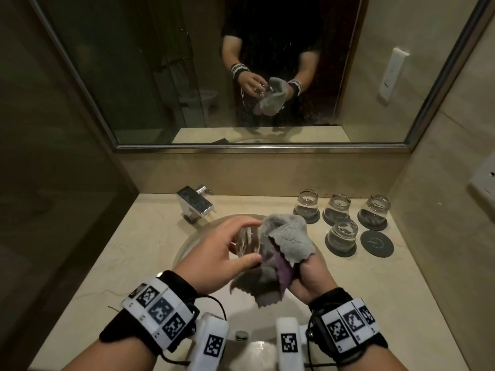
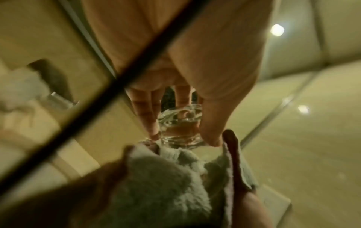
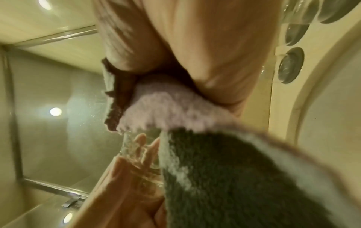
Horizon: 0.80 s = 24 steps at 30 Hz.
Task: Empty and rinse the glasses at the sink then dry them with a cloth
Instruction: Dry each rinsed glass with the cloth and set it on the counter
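Note:
Over the sink basin (image 1: 187, 245) my left hand (image 1: 219, 258) grips a clear glass (image 1: 247, 243) lying on its side, fingers above and thumb below. My right hand (image 1: 310, 274) holds a grey cloth (image 1: 290, 236) with a purple underside, draped over its fingers and pushed against the glass's mouth. The left wrist view shows the glass (image 2: 180, 126) between my fingertips (image 2: 153, 128) with the cloth (image 2: 166, 177) just past it. The right wrist view has the cloth (image 3: 224, 177) filling the foreground and the glass (image 3: 140, 154) behind it. Several more glasses (image 1: 342, 234) holding water stand on dark coasters at the right.
A chrome faucet (image 1: 194, 203) stands behind the basin at the left. One dark coaster (image 1: 377, 243) lies bare at the right, near the side wall. A framed mirror (image 1: 241, 76) hangs above the beige counter (image 1: 128, 253). The drain plug (image 1: 242, 335) shows low in the basin.

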Available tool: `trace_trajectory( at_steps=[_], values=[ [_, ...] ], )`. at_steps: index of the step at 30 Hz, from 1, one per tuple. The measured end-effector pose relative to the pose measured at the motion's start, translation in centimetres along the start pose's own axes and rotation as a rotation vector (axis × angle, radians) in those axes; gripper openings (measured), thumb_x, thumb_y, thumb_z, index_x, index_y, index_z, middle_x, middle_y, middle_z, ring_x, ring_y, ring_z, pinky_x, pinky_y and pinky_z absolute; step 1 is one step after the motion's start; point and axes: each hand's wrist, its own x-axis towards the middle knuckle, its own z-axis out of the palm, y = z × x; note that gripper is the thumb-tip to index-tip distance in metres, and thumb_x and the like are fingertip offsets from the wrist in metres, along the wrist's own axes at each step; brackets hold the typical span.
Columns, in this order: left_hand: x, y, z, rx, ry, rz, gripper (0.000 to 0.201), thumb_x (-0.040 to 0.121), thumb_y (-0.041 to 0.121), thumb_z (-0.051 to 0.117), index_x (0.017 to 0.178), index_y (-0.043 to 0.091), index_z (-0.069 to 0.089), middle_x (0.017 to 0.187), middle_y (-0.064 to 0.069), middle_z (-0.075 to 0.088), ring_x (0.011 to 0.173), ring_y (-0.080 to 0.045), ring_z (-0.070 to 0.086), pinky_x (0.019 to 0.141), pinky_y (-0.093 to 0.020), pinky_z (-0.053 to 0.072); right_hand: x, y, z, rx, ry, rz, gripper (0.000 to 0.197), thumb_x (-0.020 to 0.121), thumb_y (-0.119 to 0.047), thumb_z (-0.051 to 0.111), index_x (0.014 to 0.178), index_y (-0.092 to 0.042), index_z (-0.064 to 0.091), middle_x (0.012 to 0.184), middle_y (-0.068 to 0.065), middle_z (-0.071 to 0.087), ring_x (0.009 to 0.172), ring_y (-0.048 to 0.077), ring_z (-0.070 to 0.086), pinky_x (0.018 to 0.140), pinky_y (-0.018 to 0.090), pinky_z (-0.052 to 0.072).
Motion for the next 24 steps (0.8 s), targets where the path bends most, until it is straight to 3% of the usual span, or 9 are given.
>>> trace_trajectory(
  at_steps=[2, 4, 7, 9, 13, 15, 17, 19, 24],
  values=[
    [0.0, 0.2, 0.6, 0.010, 0.028, 0.028, 0.055, 0.086, 0.037, 0.070, 0.135, 0.041, 0.046, 0.130, 0.027, 0.049, 0.103, 0.008, 0.056, 0.082, -0.017, 0.052, 0.1, 0.0, -0.1, 0.029, 0.040, 0.003, 0.092, 0.048, -0.042, 0.093, 0.121, 0.000, 0.057, 0.119, 0.030, 0.061, 0.108, 0.041, 0.060, 0.094, 0.057, 0.048],
    [0.1, 0.7, 0.9, -0.173, 0.081, -0.152, 0.058, 0.084, 0.052, 0.062, 0.137, 0.040, 0.041, 0.126, 0.024, 0.051, 0.084, 0.003, 0.065, 0.075, -0.020, 0.054, 0.2, -0.1, 0.0, 0.000, 0.061, -0.057, 0.061, 0.064, -0.032, 0.084, 0.112, -0.004, 0.059, 0.106, 0.023, 0.066, 0.092, 0.033, 0.066, 0.075, 0.047, 0.058],
    [0.7, 0.9, 1.1, -0.598, 0.062, -0.445, 0.057, 0.078, 0.048, 0.061, 0.125, 0.017, 0.053, 0.107, -0.008, 0.062, 0.062, -0.017, 0.066, 0.063, -0.032, 0.057, -0.4, -0.2, 0.2, -0.139, 0.075, -0.168, 0.017, 0.070, -0.024, 0.068, 0.086, -0.017, 0.066, 0.071, 0.005, 0.068, 0.064, 0.022, 0.061, 0.057, 0.036, 0.046],
    [0.5, 1.0, 0.9, -0.472, 0.044, -0.345, 0.041, 0.084, 0.037, 0.067, 0.121, 0.023, 0.056, 0.114, -0.004, 0.061, 0.070, -0.012, 0.067, 0.065, -0.028, 0.056, -0.5, -0.1, 0.6, -0.160, 0.047, -0.186, 0.009, 0.070, -0.025, 0.066, 0.075, -0.022, 0.072, 0.066, 0.005, 0.067, 0.061, 0.023, 0.059, 0.061, 0.037, 0.043],
    [-0.1, 0.3, 0.8, 0.110, 0.051, 0.048, 0.052, 0.085, 0.037, 0.071, 0.131, 0.039, 0.047, 0.125, 0.024, 0.049, 0.108, 0.011, 0.051, 0.087, -0.012, 0.046, -0.2, 0.0, 0.8, -0.018, 0.055, -0.094, 0.022, 0.083, -0.013, 0.059, 0.102, -0.005, 0.067, 0.111, 0.028, 0.064, 0.100, 0.039, 0.061, 0.095, 0.055, 0.045],
    [-0.1, 0.6, 0.9, -0.052, 0.055, -0.068, 0.058, 0.082, 0.051, 0.068, 0.134, 0.042, 0.044, 0.123, 0.027, 0.049, 0.103, 0.001, 0.061, 0.083, -0.018, 0.052, 0.0, -0.1, 0.8, -0.032, 0.060, -0.129, 0.020, 0.081, -0.010, 0.063, 0.099, -0.007, 0.069, 0.106, 0.024, 0.067, 0.096, 0.035, 0.063, 0.092, 0.052, 0.048],
    [0.0, 0.7, 1.0, -0.344, 0.073, -0.285, 0.059, 0.079, 0.065, 0.057, 0.130, 0.035, 0.051, 0.102, 0.022, 0.061, 0.080, -0.012, 0.070, 0.077, -0.040, 0.060, -0.1, -0.3, 0.9, -0.134, 0.047, -0.165, 0.018, 0.080, -0.004, 0.065, 0.091, -0.016, 0.073, 0.087, 0.013, 0.071, 0.080, 0.033, 0.065, 0.076, 0.051, 0.056],
    [0.3, 0.7, 1.2, -0.408, 0.107, -0.332, 0.046, 0.083, 0.058, 0.053, 0.113, 0.025, 0.061, 0.082, 0.014, 0.065, 0.065, -0.011, 0.067, 0.075, -0.050, 0.059, -0.2, -0.4, 1.0, -0.175, 0.002, -0.118, 0.020, 0.085, -0.001, 0.063, 0.098, -0.014, 0.069, 0.083, 0.013, 0.067, 0.071, 0.040, 0.063, 0.063, 0.067, 0.053],
    [-0.3, 0.2, 1.0, 0.083, 0.061, 0.013, 0.043, 0.089, 0.043, 0.061, 0.131, 0.038, 0.050, 0.124, 0.020, 0.055, 0.107, 0.006, 0.056, 0.089, -0.018, 0.051, 0.5, 0.0, 0.9, -0.041, 0.055, -0.046, 0.026, 0.083, -0.021, 0.063, 0.104, -0.005, 0.067, 0.106, 0.028, 0.064, 0.091, 0.040, 0.062, 0.080, 0.052, 0.049]
  ],
)
